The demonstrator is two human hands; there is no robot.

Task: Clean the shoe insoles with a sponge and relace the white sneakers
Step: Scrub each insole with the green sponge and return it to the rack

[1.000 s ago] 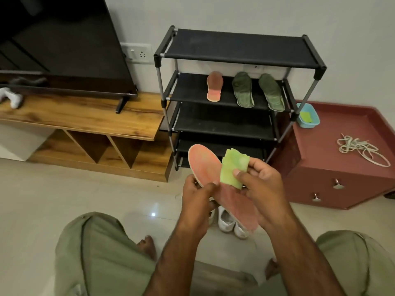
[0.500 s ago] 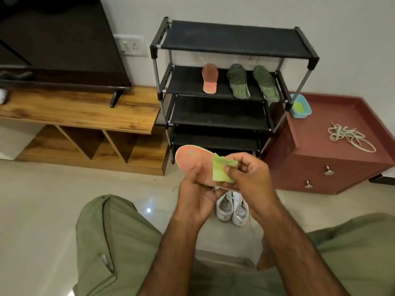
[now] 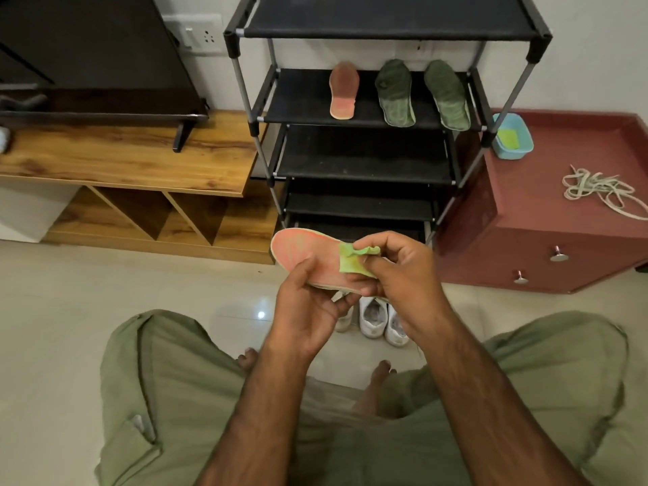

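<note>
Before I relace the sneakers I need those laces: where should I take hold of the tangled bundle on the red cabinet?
Pinch the dense knot of loops at the middle of the white laces, coming straight down from above. They lie flat in a loose pile on the red cabinet, with loose ends trailing right, so grabbing an end would likely drag them.

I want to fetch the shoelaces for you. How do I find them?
Look right of the black shoe rack for the dark red cabinet with two round metal knobs. On its top, nearer the front than the little blue tub, lies a loose tangle of shoelaces. It is the only stringy, cream-white thing there.
</note>
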